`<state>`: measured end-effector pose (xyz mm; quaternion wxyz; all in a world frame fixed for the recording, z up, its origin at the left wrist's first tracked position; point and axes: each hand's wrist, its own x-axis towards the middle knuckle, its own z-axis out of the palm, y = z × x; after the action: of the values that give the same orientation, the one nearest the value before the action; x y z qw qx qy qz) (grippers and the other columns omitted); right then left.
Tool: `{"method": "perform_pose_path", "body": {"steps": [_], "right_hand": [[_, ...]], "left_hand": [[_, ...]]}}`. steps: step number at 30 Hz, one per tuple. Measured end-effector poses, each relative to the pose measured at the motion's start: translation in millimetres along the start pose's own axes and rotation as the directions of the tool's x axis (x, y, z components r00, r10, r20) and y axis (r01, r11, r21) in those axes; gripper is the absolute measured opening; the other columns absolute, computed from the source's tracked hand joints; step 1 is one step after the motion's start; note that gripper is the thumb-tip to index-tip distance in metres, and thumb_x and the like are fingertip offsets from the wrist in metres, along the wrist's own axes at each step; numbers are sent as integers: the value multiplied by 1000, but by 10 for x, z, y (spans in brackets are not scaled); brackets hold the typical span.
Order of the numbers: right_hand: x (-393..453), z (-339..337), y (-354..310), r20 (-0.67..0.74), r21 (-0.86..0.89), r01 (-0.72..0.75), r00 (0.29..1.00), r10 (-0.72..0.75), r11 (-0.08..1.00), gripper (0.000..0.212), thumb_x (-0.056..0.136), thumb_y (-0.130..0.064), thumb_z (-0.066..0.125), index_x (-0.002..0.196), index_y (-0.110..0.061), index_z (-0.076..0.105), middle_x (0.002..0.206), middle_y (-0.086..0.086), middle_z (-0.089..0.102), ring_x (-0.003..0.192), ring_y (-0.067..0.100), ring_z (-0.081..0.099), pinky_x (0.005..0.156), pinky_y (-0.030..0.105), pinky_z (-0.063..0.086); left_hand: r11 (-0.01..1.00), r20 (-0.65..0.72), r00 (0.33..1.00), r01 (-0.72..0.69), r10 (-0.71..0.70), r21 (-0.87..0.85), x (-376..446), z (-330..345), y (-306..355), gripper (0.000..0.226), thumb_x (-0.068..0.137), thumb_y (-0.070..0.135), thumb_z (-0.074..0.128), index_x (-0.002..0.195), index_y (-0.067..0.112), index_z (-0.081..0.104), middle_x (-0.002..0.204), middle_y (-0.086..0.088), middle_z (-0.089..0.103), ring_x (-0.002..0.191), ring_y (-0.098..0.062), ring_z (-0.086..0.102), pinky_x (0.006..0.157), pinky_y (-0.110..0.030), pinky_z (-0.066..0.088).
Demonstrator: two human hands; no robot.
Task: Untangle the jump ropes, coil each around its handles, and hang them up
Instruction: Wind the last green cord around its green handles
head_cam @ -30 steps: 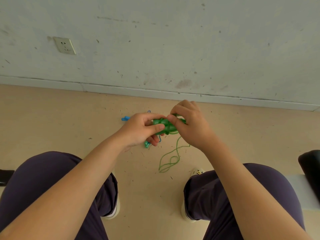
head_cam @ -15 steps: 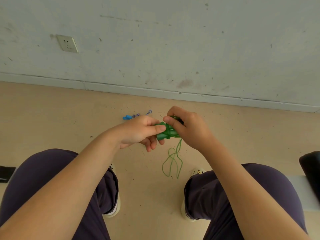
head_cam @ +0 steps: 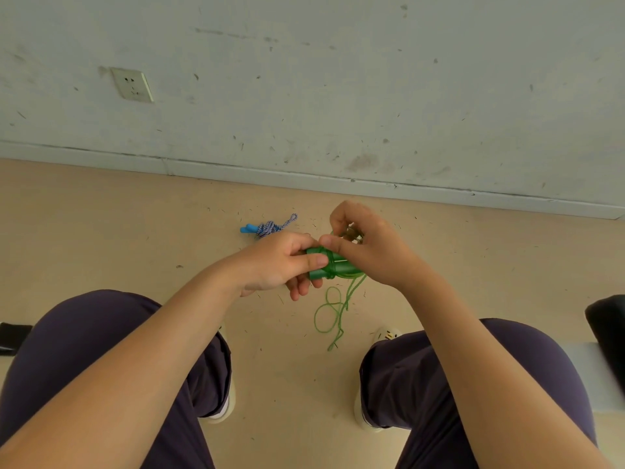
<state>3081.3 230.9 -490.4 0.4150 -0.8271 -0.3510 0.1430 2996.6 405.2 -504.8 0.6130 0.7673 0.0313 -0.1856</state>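
The dangling green cord hangs shorter than before, more of it wound on. The left hand clamps the green handles steady; the right hand pinches cord to wrap. The blue rope waits on the floor beyond.

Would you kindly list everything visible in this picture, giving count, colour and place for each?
green handles: two, green, side by side, held between both hands
green rope: one, green, partly wound on the handles, loose loops hanging toward the floor
blue rope: one, blue-and-white cord with blue handles, bundled on the floor beyond the hands
wall socket: one, white, on the wall, upper left
wall: one, scuffed grey-white, top half
floor: one, beige, littered with small specks
dark object: one, black, right edge, unclear what it is
shoes: two, pale, on the floor
trousers: dark purple, both legs
left hand: grips the handles
right hand: pinches the rope at the handles
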Motion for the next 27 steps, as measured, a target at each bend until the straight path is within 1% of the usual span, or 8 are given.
{"method": "perform_pose_path", "body": {"steps": [4, 9, 11, 13, 18, 21, 25, 27], "right_hand": [[-14, -25, -7, 47, 106, -100, 994, 95, 989, 19, 91, -32, 67, 83, -16, 66, 69, -17, 61, 58, -1, 52, 58, 14, 40], [-29, -81, -16, 110, 556, -197, 980, 164, 808, 17, 91, -25, 67, 93, -8, 69, 79, 7, 65, 67, 18, 58, 64, 34, 44], [-40, -57, -40, 171, 682, -180, 982, 85, 709, 15, 92, -23, 64, 99, -11, 68, 82, 6, 64, 67, 13, 56, 64, 27, 42], [-51, 0, -90, 193, 765, -164, 981, 21, 623, 25, 91, -18, 62, 113, -5, 60, 85, 4, 63, 65, 6, 57, 62, 20, 43], [-25, 140, -118, 135, 711, -133, 989, 51, 690, 32, 89, -19, 65, 116, -4, 57, 78, 1, 63, 61, 5, 50, 58, 22, 36], [-13, 156, -85, 104, 683, -123, 992, 72, 720, 21, 93, -17, 62, 111, -8, 61, 81, 3, 62, 63, 9, 45, 59, 24, 35], [-18, 174, -70, 97, 660, -141, 990, 102, 738, 14, 97, -13, 57, 110, -8, 61, 81, -3, 64, 64, 8, 48, 61, 23, 40], [-25, 172, -72, 102, 652, -145, 989, 104, 744, 12, 97, -12, 56, 107, -8, 62, 79, -4, 64, 64, 7, 49, 61, 22, 40]], "left_hand": [[1000, 1, 1000, -8, 8, -29, -1, -24, 21, 20, 102, 17, 53, 112, 4, 63, 83, -10, 70, 60, -13, 61, 54, -27, 52], [982, -64, 996, -79, 69, -171, -28, -98, 90, 17, 101, 15, 51, 103, 2, 63, 83, -12, 66, 59, -14, 58, 52, -24, 50], [954, -109, 989, -126, 100, -271, -29, -118, 111, 21, 100, 16, 50, 105, 0, 63, 82, -12, 65, 57, -14, 57, 51, -23, 49], [930, -175, 978, -170, 118, -325, -16, -122, 119, 25, 100, 17, 49, 109, -3, 63, 82, -12, 64, 57, -13, 56, 51, -22, 49], [939, -353, 930, -208, 102, -274, 28, -29, 89, 17, 102, 12, 50, 99, 4, 65, 71, -4, 65, 55, -15, 59, 50, -24, 51], [954, -415, 905, -202, 95, -221, 39, -3, 68, 18, 102, 14, 53, 106, 4, 67, 68, 1, 67, 57, -15, 60, 53, -26, 52], [956, -409, 908, -197, 93, -218, 33, -18, 80, 18, 102, 13, 52, 110, 7, 66, 73, -5, 66, 57, -14, 61, 53, -26, 52], [955, -378, 918, -209, 117, -212, 21, -36, 100, 25, 102, 13, 52, 125, 13, 62, 75, -7, 65, 59, -15, 61, 54, -27, 53]]}}
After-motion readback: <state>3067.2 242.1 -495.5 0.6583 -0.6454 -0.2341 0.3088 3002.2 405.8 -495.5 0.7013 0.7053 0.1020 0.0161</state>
